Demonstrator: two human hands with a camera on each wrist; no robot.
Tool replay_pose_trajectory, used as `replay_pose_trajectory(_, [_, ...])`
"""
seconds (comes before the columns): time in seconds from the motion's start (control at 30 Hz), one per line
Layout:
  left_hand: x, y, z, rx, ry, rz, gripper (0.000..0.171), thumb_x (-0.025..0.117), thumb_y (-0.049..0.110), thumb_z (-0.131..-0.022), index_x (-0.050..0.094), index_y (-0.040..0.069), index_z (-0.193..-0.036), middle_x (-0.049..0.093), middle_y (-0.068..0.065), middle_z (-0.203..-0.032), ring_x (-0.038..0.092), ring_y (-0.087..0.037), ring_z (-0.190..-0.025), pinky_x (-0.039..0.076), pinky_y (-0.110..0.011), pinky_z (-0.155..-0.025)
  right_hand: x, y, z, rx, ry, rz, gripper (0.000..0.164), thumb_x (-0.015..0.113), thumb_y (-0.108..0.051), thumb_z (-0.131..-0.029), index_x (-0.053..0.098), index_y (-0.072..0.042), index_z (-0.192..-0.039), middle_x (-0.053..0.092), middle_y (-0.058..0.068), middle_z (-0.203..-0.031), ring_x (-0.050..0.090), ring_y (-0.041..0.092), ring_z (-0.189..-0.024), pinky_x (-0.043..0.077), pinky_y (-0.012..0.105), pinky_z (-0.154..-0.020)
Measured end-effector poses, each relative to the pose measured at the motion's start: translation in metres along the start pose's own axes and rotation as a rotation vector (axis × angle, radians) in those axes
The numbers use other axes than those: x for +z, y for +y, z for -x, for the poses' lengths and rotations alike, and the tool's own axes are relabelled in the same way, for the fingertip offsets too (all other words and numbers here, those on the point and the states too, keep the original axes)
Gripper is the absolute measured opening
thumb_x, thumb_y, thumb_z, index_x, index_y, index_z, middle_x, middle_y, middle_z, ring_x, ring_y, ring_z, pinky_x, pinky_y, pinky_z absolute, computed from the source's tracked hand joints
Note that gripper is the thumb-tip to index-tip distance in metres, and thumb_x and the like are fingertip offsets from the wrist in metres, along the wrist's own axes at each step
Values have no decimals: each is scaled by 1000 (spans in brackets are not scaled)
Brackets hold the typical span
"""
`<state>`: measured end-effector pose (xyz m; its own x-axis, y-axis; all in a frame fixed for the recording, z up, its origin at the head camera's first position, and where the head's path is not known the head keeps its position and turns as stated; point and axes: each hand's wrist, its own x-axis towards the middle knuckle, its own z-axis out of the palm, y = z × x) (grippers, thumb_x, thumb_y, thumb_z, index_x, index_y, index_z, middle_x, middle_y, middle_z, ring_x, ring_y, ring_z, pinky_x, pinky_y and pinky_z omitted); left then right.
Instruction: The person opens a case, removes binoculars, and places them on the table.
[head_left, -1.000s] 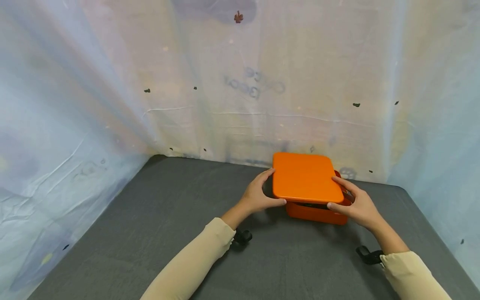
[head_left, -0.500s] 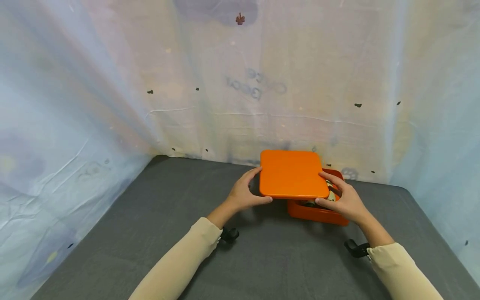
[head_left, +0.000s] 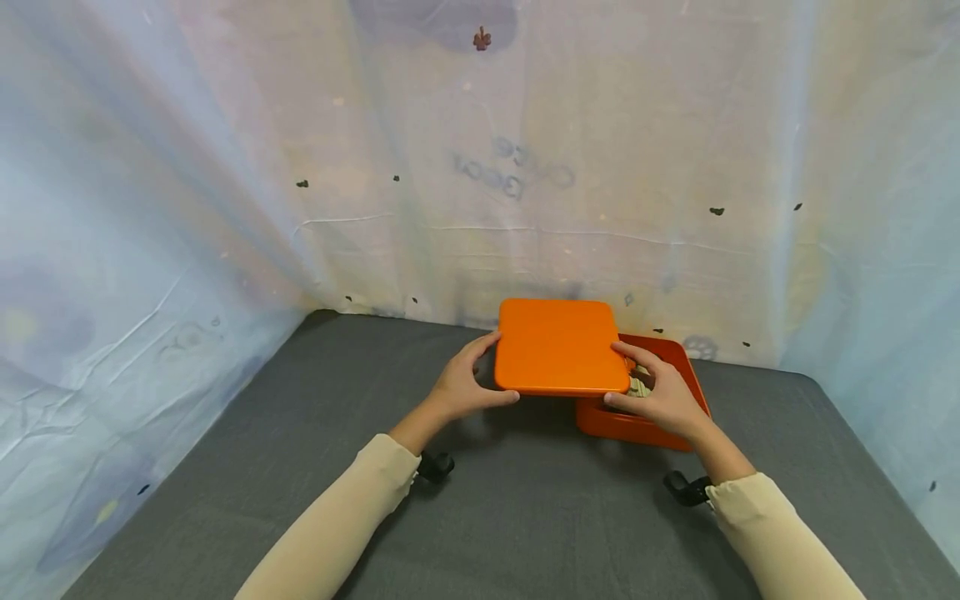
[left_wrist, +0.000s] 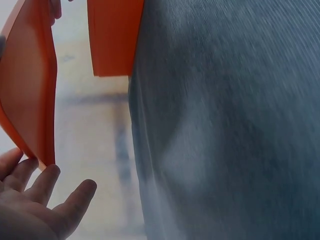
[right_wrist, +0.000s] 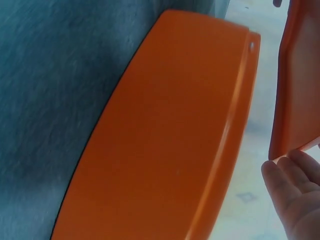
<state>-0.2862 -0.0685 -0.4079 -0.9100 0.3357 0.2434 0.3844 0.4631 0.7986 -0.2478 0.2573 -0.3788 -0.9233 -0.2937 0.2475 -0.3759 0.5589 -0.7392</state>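
The left hand (head_left: 457,387) grips the left edge of the orange lid (head_left: 558,346), thumb under the near rim and fingers over the far side. In the left wrist view the fingers (left_wrist: 47,185) lie against the lid's (left_wrist: 32,85) thin edge. The lid hangs level in the air above the grey bench (head_left: 300,467), clear of the box and offset to its left, so it covers only the box's left part.

The lid looks like a stiff, thin, smooth slab with rounded corners, probably light and a little slippery. Opposite side edges, where both hands already hold it, seem the safest place to grip, with thumbs below to stop it from tilting.

The right hand (head_left: 660,400) grips the lid's right edge in the same way, fingers on top and thumb beneath. The right wrist view shows its fingertips (right_wrist: 292,180) at the lid's (right_wrist: 297,90) corner.

The orange box (head_left: 675,433) sits on the bench near the back curtain (head_left: 480,167). Its curved outer wall (right_wrist: 165,150) looks rigid. It is open on the right side, and something pale and patterned (head_left: 640,385) lies inside, mostly hidden behind the right hand and too small to identify.
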Motion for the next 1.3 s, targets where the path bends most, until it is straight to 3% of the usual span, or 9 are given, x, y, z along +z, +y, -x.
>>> replay_pose_trajectory(0.27, [-16, -13, 3, -9, -12, -4, 95, 85, 38, -70, 34, 31, -150, 32, 5, -156, 37, -22, -140, 40, -49, -108, 17, -4, -9, 5, -15, 12, 79, 78, -27, -82, 38, -11, -148, 38, 15, -152, 37, 42, -137, 34, 59, -108])
replay_pose_trajectory(0.67, [-39, -36, 10, -46, -44, -35, 95, 85, 37, -71, 33, 29, -151, 32, 1, -156, 36, -26, -141, 37, -54, -110, 46, -15, -25, 25, -32, 35, 82, 81, -29, -78, 41, -8, -147, 42, 18, -148, 48, 42, -129, 43, 55, -103])
replay_pose_trajectory(0.9, [-49, -49, 13, -81, -70, -119, 95, 84, 37, -71, 33, 27, -151, 33, -3, -156, 36, -28, -141, 37, -52, -110, 62, -22, -34, 35, -58, 44, 82, 81, -27, -78, 40, -5, -146, 43, 18, -148, 45, 39, -133, 41, 54, -105])
replay_pose_trajectory(1.3, [-63, -67, 13, -131, -133, -198, 97, 84, 42, -69, 35, 25, -150, 35, -6, -155, 38, -31, -139, 35, -57, -109, 80, -29, -47, 79, -147, 186, 84, 82, -29, -76, 42, -1, -144, 46, 20, -145, 47, 38, -129, 41, 53, -104])
